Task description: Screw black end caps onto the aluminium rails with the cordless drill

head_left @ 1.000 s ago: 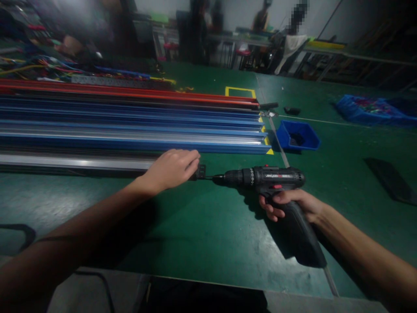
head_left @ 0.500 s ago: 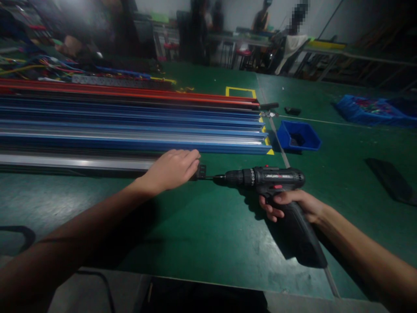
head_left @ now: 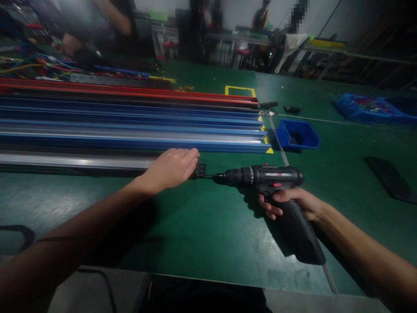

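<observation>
My right hand (head_left: 289,204) is wrapped round the grip of a black cordless drill (head_left: 276,176), which points left. Its bit meets a small black end piece (head_left: 202,169) at the right end of a long black and silver metal profile (head_left: 81,162). Over that same end lies my left hand (head_left: 174,169), fingers closed round the profile. Where the bit's tip enters the end piece is too small to make out. Blue channel profiles (head_left: 195,147) lie side by side just behind the left hand.
Red profiles (head_left: 146,91) lie behind the blue ones. A blue bin (head_left: 298,134) stands beyond the drill, with blue trays (head_left: 368,108) of small parts farther right. A black flat object (head_left: 389,179) lies at right. Across the green table (head_left: 202,243), a person works near coloured wires (head_left: 48,65).
Both my hands, the drill and the profile keep almost the same position. The picture shifts very slightly. Across the table, the other person's arm has moved into clearer view.
</observation>
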The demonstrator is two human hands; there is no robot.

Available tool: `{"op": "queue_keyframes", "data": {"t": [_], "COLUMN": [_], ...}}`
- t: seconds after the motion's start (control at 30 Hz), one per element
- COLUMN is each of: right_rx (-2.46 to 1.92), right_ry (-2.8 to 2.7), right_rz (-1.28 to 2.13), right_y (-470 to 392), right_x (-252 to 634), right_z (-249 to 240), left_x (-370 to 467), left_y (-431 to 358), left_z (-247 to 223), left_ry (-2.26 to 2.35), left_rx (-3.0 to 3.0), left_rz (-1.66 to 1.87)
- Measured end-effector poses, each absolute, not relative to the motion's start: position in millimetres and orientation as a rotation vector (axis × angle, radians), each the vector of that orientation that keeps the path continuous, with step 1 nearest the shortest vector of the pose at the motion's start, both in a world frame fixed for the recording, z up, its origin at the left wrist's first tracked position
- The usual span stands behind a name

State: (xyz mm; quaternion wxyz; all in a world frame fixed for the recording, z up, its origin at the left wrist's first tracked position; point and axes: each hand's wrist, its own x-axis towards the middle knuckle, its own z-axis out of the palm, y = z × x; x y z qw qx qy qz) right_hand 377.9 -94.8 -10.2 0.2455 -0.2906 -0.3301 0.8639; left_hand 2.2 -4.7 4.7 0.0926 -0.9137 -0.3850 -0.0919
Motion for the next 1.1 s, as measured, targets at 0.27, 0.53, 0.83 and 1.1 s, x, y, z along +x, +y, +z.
{"op": "queue_keyframes", "data": {"t": [0.27, 0.53, 0.83, 1.1], "right_rx": [-0.770, -0.741, -0.731, -0.757], "right_ry": [-0.886, -0.896, -0.944, -0.941], "right_rz": [2.366, 2.380, 2.364, 2.335], "right_y": [-95.1, -94.2, -93.9, -95.3], "right_x": [377.6, 376.3, 375.8, 374.0], "right_z": [-8.6, -9.1, -8.8, -7.7], "left_x": [2.4, 2.6, 3.2, 3.3], "left_y": [-3.8, -3.8, -4.1, -3.5], "left_z": [4.1, 3.7, 3.8, 2.3], "left_ry": [-1.140, -1.153, -1.165, -1.140], "left_rx": [-2.720, -2.743, -2.728, -2.705], "left_rz": [-0.281, -0.290, -0.295, -0.309]}}
